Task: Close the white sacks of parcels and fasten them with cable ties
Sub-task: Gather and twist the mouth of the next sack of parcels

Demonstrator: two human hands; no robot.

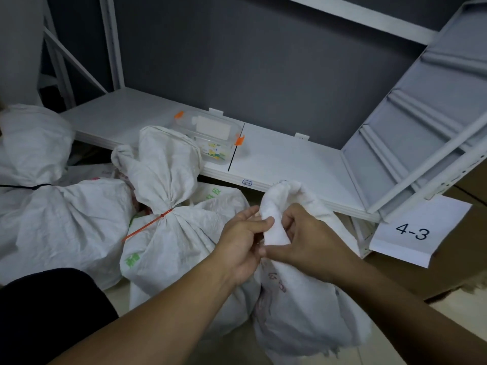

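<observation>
A white woven sack stands on the floor in front of me, its mouth gathered into a twisted neck. My right hand grips that neck, fingers curled round it. My left hand pinches the neck from the left side, thumb against the cloth. No cable tie shows around this neck. To the left, a second white sack is cinched with an orange cable tie. At the far left, a third white sack is bound with a black cable tie.
A low white shelf runs behind the sacks, carrying a clear plastic box with orange clips and a loose black cable tie. A paper label reading 4-3 hangs at the right over cardboard. My dark-clothed knee is at lower left.
</observation>
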